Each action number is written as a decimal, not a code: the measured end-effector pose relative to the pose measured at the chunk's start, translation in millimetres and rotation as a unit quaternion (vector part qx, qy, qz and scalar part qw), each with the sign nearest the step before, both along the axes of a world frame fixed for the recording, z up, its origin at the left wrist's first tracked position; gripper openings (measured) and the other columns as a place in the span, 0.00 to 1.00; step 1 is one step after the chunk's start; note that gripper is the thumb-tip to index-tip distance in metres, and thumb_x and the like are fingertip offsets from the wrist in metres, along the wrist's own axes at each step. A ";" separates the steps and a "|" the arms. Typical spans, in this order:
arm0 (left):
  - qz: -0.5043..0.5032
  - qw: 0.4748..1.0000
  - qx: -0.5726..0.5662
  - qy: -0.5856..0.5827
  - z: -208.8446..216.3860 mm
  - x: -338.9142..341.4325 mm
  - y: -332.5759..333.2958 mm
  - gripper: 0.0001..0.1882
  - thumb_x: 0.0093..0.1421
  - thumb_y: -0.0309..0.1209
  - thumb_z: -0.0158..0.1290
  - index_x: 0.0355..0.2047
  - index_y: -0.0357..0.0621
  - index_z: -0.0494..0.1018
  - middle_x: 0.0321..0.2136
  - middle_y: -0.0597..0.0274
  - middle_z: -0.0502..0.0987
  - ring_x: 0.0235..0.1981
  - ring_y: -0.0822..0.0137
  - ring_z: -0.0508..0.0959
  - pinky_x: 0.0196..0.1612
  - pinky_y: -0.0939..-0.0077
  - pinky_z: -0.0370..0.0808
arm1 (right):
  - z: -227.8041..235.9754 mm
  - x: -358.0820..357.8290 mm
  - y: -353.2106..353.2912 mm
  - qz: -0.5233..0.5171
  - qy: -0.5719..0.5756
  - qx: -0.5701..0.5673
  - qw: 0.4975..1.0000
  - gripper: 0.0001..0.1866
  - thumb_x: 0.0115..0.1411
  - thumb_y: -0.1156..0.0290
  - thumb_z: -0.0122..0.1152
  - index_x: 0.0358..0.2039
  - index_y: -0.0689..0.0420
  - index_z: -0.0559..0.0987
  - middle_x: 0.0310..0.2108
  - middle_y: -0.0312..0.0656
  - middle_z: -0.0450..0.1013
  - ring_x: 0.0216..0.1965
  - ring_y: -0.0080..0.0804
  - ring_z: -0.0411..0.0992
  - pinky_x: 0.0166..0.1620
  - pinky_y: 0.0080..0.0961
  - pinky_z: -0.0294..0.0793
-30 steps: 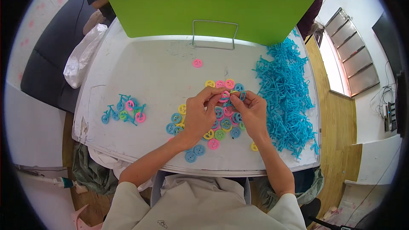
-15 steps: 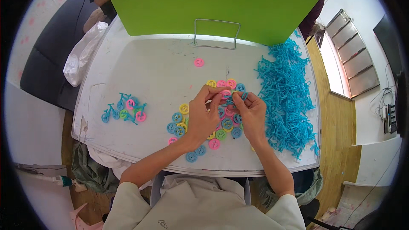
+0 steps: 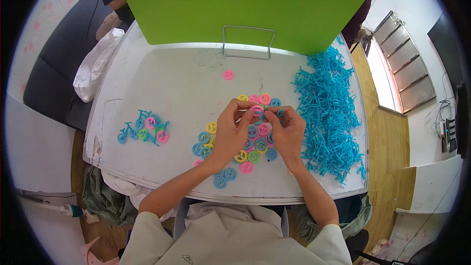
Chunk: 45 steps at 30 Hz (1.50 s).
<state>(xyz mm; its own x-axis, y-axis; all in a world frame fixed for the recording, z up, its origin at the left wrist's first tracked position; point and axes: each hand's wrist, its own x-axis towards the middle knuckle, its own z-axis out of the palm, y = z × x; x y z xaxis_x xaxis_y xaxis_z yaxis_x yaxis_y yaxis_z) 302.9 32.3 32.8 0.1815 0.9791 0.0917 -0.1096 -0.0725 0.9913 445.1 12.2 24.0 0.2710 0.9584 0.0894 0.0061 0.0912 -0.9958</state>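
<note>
My left hand (image 3: 231, 131) pinches a pink toy wheel (image 3: 257, 110) between thumb and fingers. Close against it, my right hand (image 3: 289, 130) grips a blue plastic toy bicycle frame (image 3: 280, 113), partly hidden by the fingers. Both hands hover over a loose spread of small spoked wheels in blue, yellow, pink and green, among them a green wheel (image 3: 253, 156) and a blue wheel (image 3: 220, 182). On the left of the table lie several toy bicycles (image 3: 142, 126) with wheels fitted. A long heap of blue frames (image 3: 326, 113) runs along the right side.
A green panel (image 3: 250, 5) stands across the far side of the white table (image 3: 122, 167), with a bent metal wire stand (image 3: 248, 42) before it. One pink wheel (image 3: 228, 75) lies apart near that stand. A white plastic bag (image 3: 95, 66) hangs by the left edge.
Both hands stay together with the wheel and the frame, shifting only slightly. My fingers have changed position a little around the pink wheel. The view has tilted slightly.
</note>
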 end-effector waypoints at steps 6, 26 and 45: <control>-0.036 0.995 -0.081 -0.053 5.5 -10.0 7.9 0.09 0.64 0.26 0.51 0.42 0.35 0.69 0.38 0.58 0.76 0.39 0.69 0.78 0.44 0.77 0.78 | 21.0 7.1 -0.4 0.090 -0.039 0.026 0.995 0.16 0.55 0.81 0.63 0.46 0.64 0.75 0.30 0.40 0.78 0.31 0.20 0.75 0.34 0.15 0.74; -0.061 0.882 0.206 0.419 -36.1 34.9 74.6 0.13 0.50 0.26 0.60 0.38 0.45 0.77 0.32 0.55 0.74 0.42 0.54 0.72 0.42 0.63 0.71 | 11.2 41.6 13.3 -0.002 0.075 0.045 0.996 0.10 0.62 0.73 0.58 0.43 0.62 0.77 0.32 0.34 0.73 0.30 0.16 0.71 0.31 0.12 0.68; 0.015 0.896 0.273 0.351 -39.9 41.1 79.2 0.08 0.53 0.27 0.58 0.34 0.38 0.78 0.31 0.54 0.76 0.32 0.55 0.75 0.37 0.66 0.73 | 14.9 40.1 12.5 0.001 -0.003 0.035 0.999 0.09 0.59 0.75 0.63 0.40 0.61 0.78 0.27 0.28 0.71 0.27 0.09 0.64 0.27 0.09 0.61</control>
